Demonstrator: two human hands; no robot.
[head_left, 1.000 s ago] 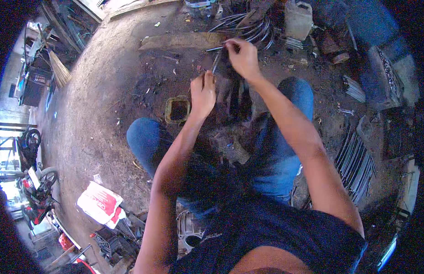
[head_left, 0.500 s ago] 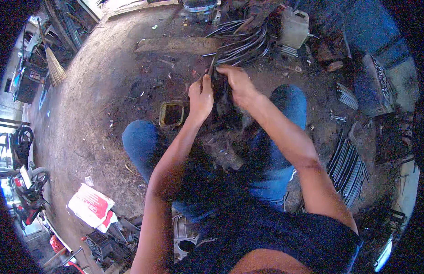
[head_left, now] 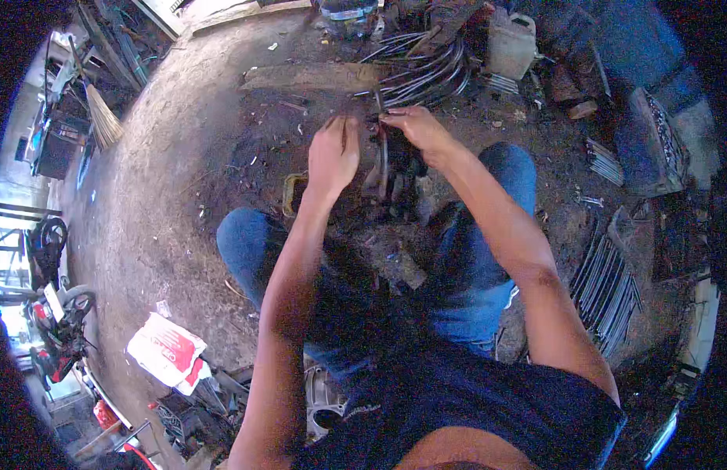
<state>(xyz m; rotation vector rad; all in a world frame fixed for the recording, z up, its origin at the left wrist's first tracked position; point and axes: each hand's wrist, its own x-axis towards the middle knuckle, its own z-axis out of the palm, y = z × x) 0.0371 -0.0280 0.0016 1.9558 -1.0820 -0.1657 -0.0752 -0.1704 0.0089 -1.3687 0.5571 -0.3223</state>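
Between my knees stands a dark metal device (head_left: 398, 184), perhaps a vise or bending jig, though its shape is lost in shadow. A narrow curved metal bar (head_left: 383, 160) runs along its left side. My right hand (head_left: 420, 131) is closed at the far end of this bar, thumb and fingertips pinched on a dark piece too small to name. To the left of the bar, my left hand (head_left: 333, 153) has its fingers curled; whatever they hold, if anything, is hidden. A square yellowish container (head_left: 289, 194) sits on the ground, partly covered by my left wrist.
Coiled metal rods (head_left: 438, 74) lie beyond my hands, near a wooden plank (head_left: 312, 76) and a pale jerrycan (head_left: 510, 45). Cut rods (head_left: 602, 286) are piled at right, by a wrench (head_left: 589, 201). A white-and-red bag (head_left: 167, 351) lies at left.
My left hand has shifted left, away from the device, uncovering the curved bar. My right hand stays near the bar's far end. The whole view has moved slightly.
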